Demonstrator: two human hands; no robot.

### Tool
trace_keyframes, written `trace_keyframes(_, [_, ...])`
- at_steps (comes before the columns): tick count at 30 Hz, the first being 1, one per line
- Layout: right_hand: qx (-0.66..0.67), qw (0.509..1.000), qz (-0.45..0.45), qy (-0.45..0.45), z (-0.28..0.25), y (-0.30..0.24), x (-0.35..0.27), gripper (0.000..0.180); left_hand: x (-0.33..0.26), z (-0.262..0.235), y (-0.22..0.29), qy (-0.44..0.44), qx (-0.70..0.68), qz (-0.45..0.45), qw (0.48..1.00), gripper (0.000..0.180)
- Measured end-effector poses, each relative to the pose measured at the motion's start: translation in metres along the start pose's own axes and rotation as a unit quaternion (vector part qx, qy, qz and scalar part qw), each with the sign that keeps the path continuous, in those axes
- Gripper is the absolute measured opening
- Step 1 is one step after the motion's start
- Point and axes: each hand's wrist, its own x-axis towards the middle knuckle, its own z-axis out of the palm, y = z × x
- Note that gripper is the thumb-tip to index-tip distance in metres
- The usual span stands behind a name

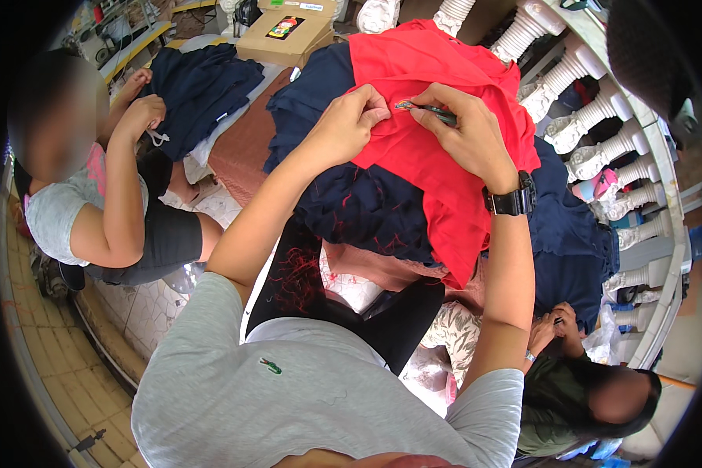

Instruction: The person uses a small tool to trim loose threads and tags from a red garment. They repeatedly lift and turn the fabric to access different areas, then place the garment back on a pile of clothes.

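Seen from above, the left hand (349, 125) pinches a fold of a red garment (437, 148) lying over dark navy cloth (359, 203), while the right hand (468, 132), wearing a black watch (511, 201), grips small thread snips (429, 111) touching that fold.

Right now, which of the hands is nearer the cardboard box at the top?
Left. The left hand pinches the red garment just below and right of the cardboard box. The right hand, holding a small dark tool, sits farther right.
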Motion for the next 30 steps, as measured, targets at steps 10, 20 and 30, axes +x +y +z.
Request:
trace_keyframes(10, [-0.128,0.987,-0.091,0.015,0.008,-0.007,0.005,0.011,0.000,-0.002,0.003,-0.017,-0.031,-0.011,0.999,0.011])
trace_keyframes(20, [-0.152,0.984,-0.095,0.018,0.012,-0.017,0.005,0.009,0.000,-0.003,0.004,-0.017,-0.027,-0.012,0.999,0.012])
trace_keyframes(30, [-0.062,0.980,0.030,0.188,-0.040,-0.012,-0.018,0.029,-0.029,-0.059,0.031,-0.155,0.137,0.070,0.976,0.028])
